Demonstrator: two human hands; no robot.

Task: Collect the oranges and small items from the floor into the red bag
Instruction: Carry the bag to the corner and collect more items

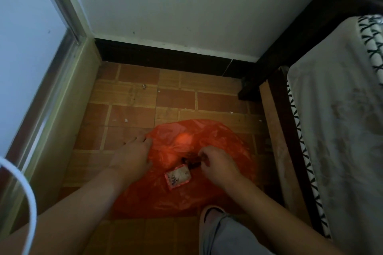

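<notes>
Red bag [219,143] lies spread flat on the tiled floor [132,114], in the strip between the door frame [51,97] on the left and the bed [339,122] on the right, its far edge well short of the dark skirting [165,58] along the wall. One orange [183,138] shows as a lit round shape through the plastic near the bag's far-left part. A small flat packet [178,175], red-bordered with a pale face, sits on the bag around its middle. Just past it, dark small items [191,161], touching or overlapping the packet's far corner; too dark to tell what they are.

Left hand [132,156] lies palm down at the bag's left edge, fingers [143,141] stretched fairly straight, tips on the plastic's rim and the floor; it grips nothing that shows.

Right hand [217,163] is over the bag's right-centre, fingers curled in, thumb and forefinger pinching at the right end of the dark items.

A slipper [211,212] and grey trouser leg [219,236] at the bag's near edge. White crumbs [126,119] scattered on the floor beyond the bag. White cable [27,198] curves in the lower-left corner of the view. Bed has a pale sheet with a black-and-white patterned border.
</notes>
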